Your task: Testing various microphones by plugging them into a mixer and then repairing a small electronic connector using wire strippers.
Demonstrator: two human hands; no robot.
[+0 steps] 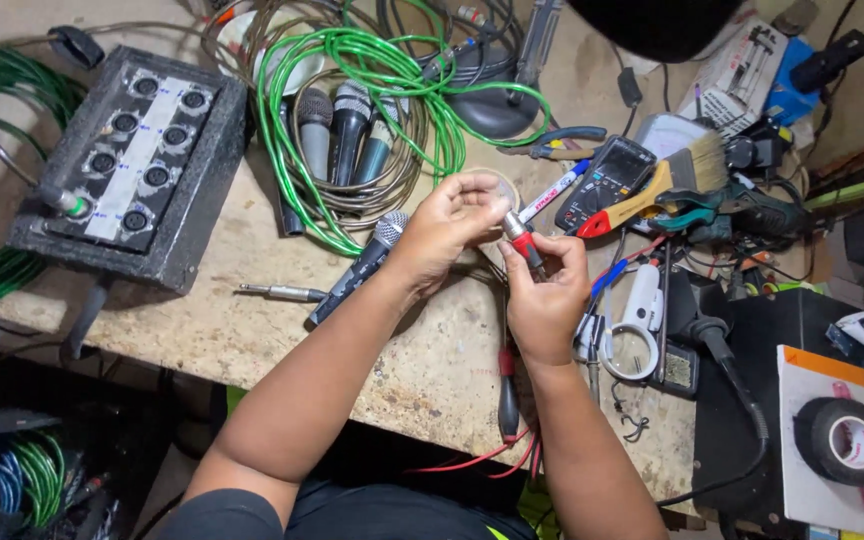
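Cluttered table (252,330); hands (497,265) together midair, clamped on small red-banded plug (524,243). Could slip, drop among cables (372,90) near microphone (357,270).

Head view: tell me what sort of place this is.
Likely an audio repair bench: microphones lie beside coiled green cable, with a multimeter and a black connector box on the worn tabletop.

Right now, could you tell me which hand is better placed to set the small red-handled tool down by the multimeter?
Right, probably: the right hand already grips the tool, nearer the multimeter; the left hand pinches a small part.
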